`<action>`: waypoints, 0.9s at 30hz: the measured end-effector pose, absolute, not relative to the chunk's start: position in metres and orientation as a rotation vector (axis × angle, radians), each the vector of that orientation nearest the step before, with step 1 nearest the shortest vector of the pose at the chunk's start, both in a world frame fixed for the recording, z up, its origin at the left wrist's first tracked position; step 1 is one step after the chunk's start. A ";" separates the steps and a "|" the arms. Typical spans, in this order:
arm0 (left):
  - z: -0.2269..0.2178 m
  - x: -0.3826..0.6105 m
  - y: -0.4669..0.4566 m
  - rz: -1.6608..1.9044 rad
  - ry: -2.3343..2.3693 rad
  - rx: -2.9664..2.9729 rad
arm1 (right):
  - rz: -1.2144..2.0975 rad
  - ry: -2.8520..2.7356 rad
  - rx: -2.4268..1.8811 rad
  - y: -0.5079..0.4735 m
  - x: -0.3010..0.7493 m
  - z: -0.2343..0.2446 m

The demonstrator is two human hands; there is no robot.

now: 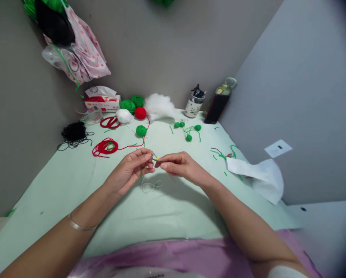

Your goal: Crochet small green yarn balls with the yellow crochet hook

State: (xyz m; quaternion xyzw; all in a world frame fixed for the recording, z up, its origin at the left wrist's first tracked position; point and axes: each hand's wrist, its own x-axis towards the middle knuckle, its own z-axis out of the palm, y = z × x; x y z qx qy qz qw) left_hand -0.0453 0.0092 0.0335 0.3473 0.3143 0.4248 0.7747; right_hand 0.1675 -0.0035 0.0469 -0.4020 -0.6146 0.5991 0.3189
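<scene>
Pale green covering spreads over the bench [115, 231], backed by grey walls. Above its middle, the left hand [132, 166] and right hand [181, 164] nearly meet. The right fingers grip a slim tool [159, 160] with a touch of yellow, its tip pointing at the left fingers, which pinch a small workpiece [152, 156] too fine to identify; presumably this pinch steadies it against the tool. Beneath the left fingers, green yarn [141, 173] shows, and a pale thread [151, 188] lies looped slackly, perhaps so it does not tug. Beyond the fingers sit a green ball [141, 131] and, left of it, a red coil [105, 147], likely gathered to limit tangling. Small green balls [188, 138] lie beyond the right fingers, seemingly set aside within reach; well to their right rests white sheeting [265, 175].
</scene>
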 end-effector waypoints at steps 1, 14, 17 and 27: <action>0.033 -0.045 0.009 0.914 0.675 0.755 | 1.586 -1.616 -1.048 -0.003 0.168 0.047; 0.034 -0.045 0.008 0.871 0.584 0.841 | 1.975 -1.443 -0.887 -0.001 0.167 0.043; 0.034 -0.045 0.009 0.857 0.577 0.869 | 2.056 -1.430 -0.813 0.000 0.168 0.039; 0.034 -0.046 0.006 0.821 0.540 0.931 | 2.310 -1.306 -0.634 0.002 0.170 0.024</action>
